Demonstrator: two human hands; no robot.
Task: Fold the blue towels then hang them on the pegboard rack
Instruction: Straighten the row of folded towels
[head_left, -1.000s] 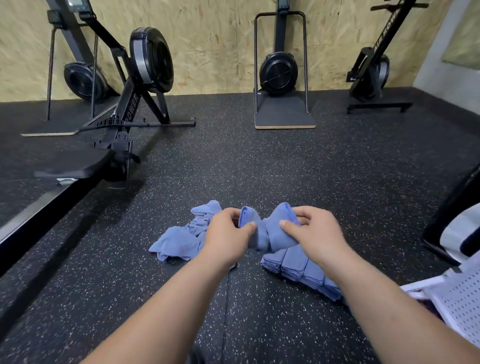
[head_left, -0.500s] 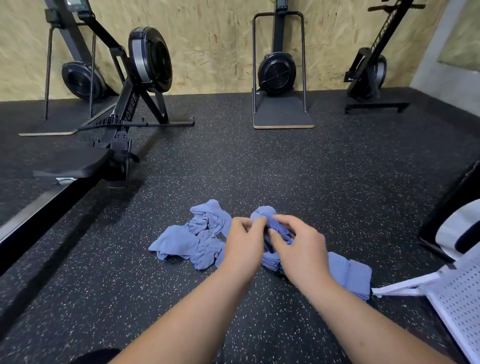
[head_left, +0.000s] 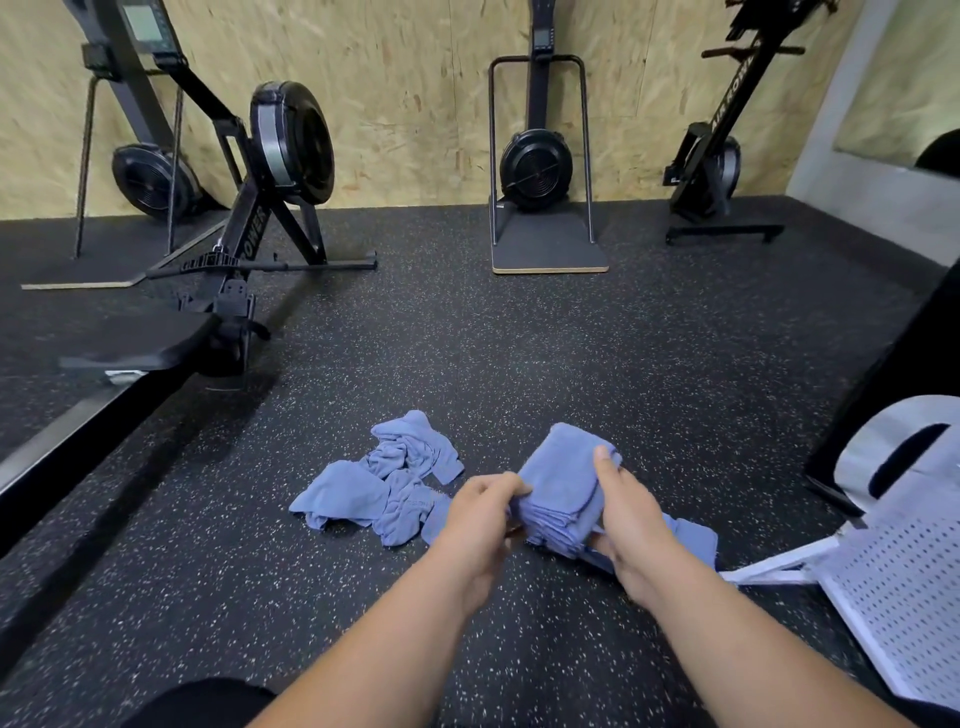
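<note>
A folded blue towel (head_left: 563, 483) is held up just above the floor between both hands. My left hand (head_left: 480, 525) grips its left edge with curled fingers. My right hand (head_left: 628, 525) holds its right side, thumb on top of the cloth. Under my right hand lies a row of folded blue towels (head_left: 693, 540), mostly hidden. A heap of crumpled blue towels (head_left: 384, 483) lies on the floor to the left. The white pegboard rack (head_left: 904, 587) lies tilted on the floor at the right edge.
The floor is black speckled rubber (head_left: 519, 364). A rowing machine (head_left: 244, 249) stretches along the left. Two more exercise machines (head_left: 540, 166) stand upright by the plywood wall. A black panel (head_left: 904, 374) leans at the right.
The bunched towel between my hands has become a flat folded packet, raised and tilted to the right. The camera has lifted slightly.
</note>
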